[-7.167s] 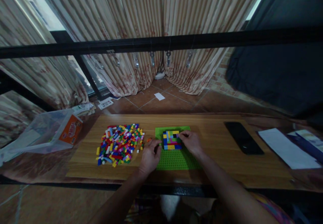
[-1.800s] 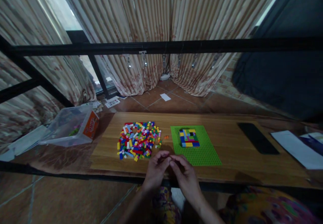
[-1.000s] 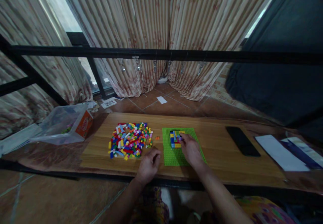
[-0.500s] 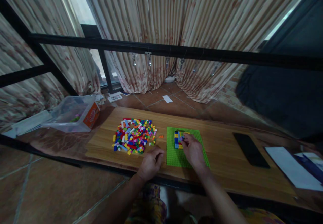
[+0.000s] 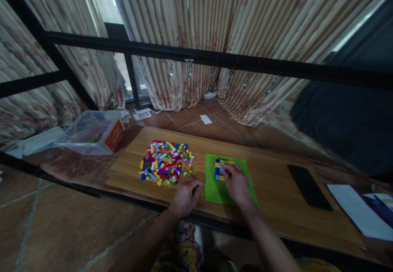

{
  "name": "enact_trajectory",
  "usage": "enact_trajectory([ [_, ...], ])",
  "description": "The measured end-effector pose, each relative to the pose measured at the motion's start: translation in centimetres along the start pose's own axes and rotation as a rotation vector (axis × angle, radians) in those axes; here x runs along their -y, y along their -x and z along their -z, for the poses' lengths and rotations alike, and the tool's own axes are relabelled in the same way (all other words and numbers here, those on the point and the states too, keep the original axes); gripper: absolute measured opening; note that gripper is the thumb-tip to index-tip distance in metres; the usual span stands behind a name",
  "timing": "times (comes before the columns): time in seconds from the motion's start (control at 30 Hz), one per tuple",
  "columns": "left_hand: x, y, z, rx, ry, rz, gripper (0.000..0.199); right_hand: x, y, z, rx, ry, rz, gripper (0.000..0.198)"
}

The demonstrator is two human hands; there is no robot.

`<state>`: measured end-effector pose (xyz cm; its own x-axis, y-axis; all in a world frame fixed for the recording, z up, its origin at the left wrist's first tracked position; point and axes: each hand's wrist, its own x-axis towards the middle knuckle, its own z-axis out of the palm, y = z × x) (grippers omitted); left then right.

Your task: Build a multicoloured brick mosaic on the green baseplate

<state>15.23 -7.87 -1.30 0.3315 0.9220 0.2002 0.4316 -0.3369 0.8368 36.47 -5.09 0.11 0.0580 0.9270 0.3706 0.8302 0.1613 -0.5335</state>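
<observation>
My right hand point(image 5: 238, 184) is over the green baseplate point(image 5: 211, 190), its thumb and index finger pinched together at the built bricks. A small purplish toy brick point(image 5: 225, 168) shows in part at those fingertips; the rest is hidden. Blue, yellow and red bricks point(image 5: 218, 171) form a low block on the baseplate, partly covered by the hand. My left hand point(image 5: 186, 197) rests curled on the table between the loose bricks and the baseplate's left edge. Its fingers are closed, and whatever they hold, if anything, cannot be seen.
A pile of mixed loose bricks point(image 5: 166, 163) lies left on the wooden table point(image 5: 270, 198). Small orange bricks point(image 5: 199, 165) sit beside the baseplate. A clear plastic box point(image 5: 89, 135) stands at far left. On the right lie a black phone-shaped slab point(image 5: 309, 187) and white paper point(image 5: 357, 210).
The camera view has shifted slightly, so the whole scene sits a little further right. Both hands stay in nearly the same places, with the right fingertips still at the built bricks.
</observation>
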Motion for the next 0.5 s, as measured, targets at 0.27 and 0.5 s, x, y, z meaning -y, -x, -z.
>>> enact_trajectory([
  [0.27, -0.03, 0.12, -0.04, 0.009, -0.005, -0.004, 0.016, -0.11, -0.78, 0.48, 0.075, 0.102, 0.100, 0.027],
  [0.5, -0.15, 0.09, 0.03, 0.002, 0.004, -0.012, 0.015, -0.08, -0.52, 0.52, 0.066, 0.078, 0.127, 0.029],
])
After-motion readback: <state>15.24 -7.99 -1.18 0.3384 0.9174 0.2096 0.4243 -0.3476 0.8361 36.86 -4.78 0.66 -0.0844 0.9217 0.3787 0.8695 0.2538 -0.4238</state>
